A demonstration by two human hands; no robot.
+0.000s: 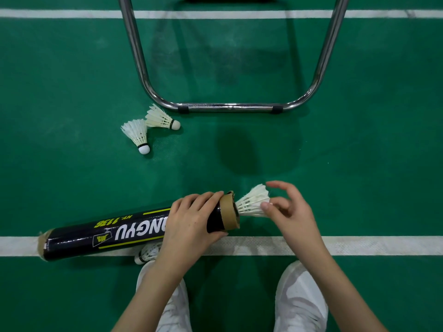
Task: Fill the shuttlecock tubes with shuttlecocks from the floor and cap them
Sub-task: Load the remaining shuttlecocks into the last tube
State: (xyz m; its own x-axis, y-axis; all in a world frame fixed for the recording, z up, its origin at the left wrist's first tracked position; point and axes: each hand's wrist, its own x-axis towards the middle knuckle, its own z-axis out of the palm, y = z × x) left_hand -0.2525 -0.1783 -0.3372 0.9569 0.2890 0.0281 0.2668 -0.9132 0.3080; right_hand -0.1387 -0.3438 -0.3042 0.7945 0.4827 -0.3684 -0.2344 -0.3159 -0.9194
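Glossy black tube (134,232) in left grip (191,219) — right hand (291,209) pinches feathered shuttlecock (253,201) at its cardboard mouth.

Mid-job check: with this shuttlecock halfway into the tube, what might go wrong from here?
1. The right hand pushes on the feather end of the shuttlecock; its spread feathers may catch or bend on the torn rim of the tube.
2. The left hand holds the tube only near its mouth, so the long free end could swing.
3. A shuttlecock beneath the tube sits by the shoe and could get stepped on.
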